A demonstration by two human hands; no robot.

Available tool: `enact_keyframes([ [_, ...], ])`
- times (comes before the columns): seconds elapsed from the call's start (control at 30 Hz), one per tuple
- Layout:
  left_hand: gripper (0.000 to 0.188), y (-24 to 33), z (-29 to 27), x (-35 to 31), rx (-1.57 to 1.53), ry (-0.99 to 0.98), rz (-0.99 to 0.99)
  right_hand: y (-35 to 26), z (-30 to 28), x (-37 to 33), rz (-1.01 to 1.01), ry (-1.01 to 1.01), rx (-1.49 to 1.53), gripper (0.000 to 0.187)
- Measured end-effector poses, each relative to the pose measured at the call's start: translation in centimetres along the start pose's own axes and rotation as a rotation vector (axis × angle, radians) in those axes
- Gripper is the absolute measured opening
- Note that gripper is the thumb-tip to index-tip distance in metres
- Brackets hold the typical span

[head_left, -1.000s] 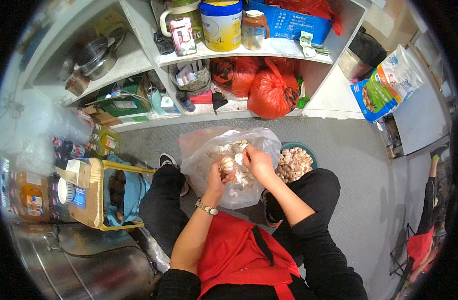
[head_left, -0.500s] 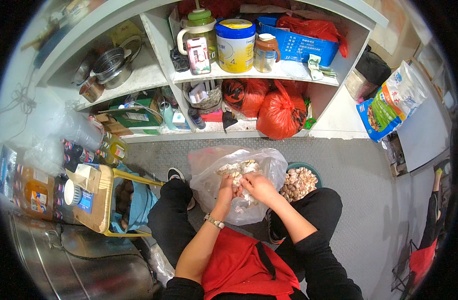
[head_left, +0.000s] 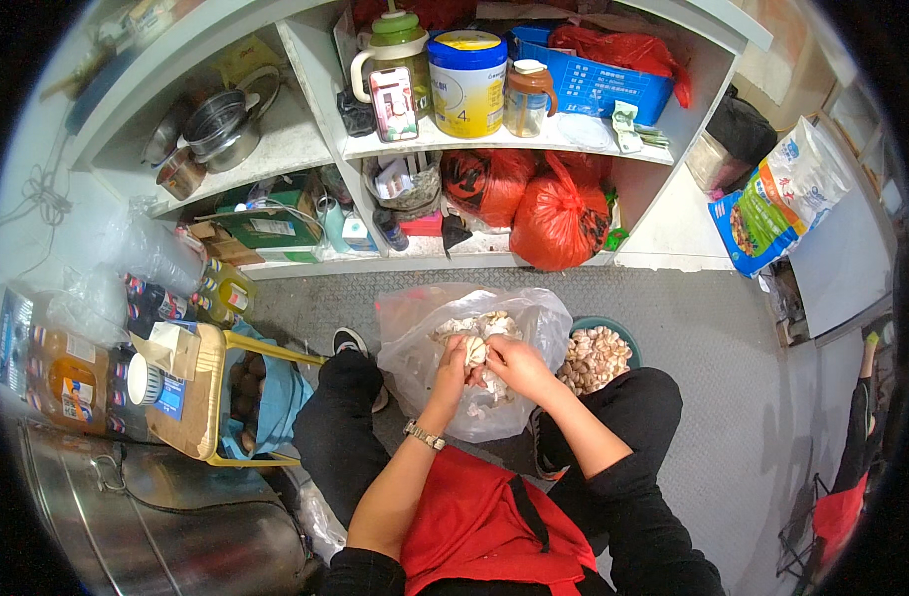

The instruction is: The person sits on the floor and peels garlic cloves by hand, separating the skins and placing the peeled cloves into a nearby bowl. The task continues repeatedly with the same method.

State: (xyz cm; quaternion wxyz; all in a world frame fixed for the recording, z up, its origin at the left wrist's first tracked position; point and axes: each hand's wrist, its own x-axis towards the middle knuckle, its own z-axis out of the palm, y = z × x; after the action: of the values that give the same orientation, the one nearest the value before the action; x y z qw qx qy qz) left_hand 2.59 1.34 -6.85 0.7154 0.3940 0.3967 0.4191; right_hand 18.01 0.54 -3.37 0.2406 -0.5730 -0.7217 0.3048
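Observation:
A pale garlic bulb (head_left: 473, 350) is held between my two hands, above an open clear plastic bag (head_left: 405, 328). My left hand (head_left: 450, 375) wraps its fingers round the bulb from the left. From the right, my right hand (head_left: 514, 365) pinches at the bulb; its fingertips are partly hidden. Inside the bag lie white garlic skins and more garlic (head_left: 496, 323). Just right of the bag, a green basin (head_left: 633, 348) holds a heap of loose garlic cloves (head_left: 594, 360), partly covered by my right knee.
A wooden-topped stool (head_left: 181, 422) with a paper cup (head_left: 144, 379) stands at the left, near bottles (head_left: 72, 368) and a steel cabinet (head_left: 147, 517). Ahead, white shelves (head_left: 320, 129) carry a phone (head_left: 393, 104), a large can (head_left: 467, 84) and red bags (head_left: 564, 223). Grey flooring (head_left: 713, 397) spreads to the right.
The garlic bulb shows more clearly between my fingers now. My right hand has shifted slightly, and the view has tilted a little. Basin and bag stay in place.

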Motion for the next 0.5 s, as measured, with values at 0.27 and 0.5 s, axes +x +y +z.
enact_keyframes([
  [0.27,0.028,0.4,0.3,0.2,-0.179,0.098,-0.086,-0.5,0.6,0.3,0.058,0.123,0.126,0.021],
  [0.5,0.028,0.6,0.3,-0.1,-0.191,-0.017,-0.113,0.1,1.2,0.7,0.058,0.125,0.133,0.024],
])
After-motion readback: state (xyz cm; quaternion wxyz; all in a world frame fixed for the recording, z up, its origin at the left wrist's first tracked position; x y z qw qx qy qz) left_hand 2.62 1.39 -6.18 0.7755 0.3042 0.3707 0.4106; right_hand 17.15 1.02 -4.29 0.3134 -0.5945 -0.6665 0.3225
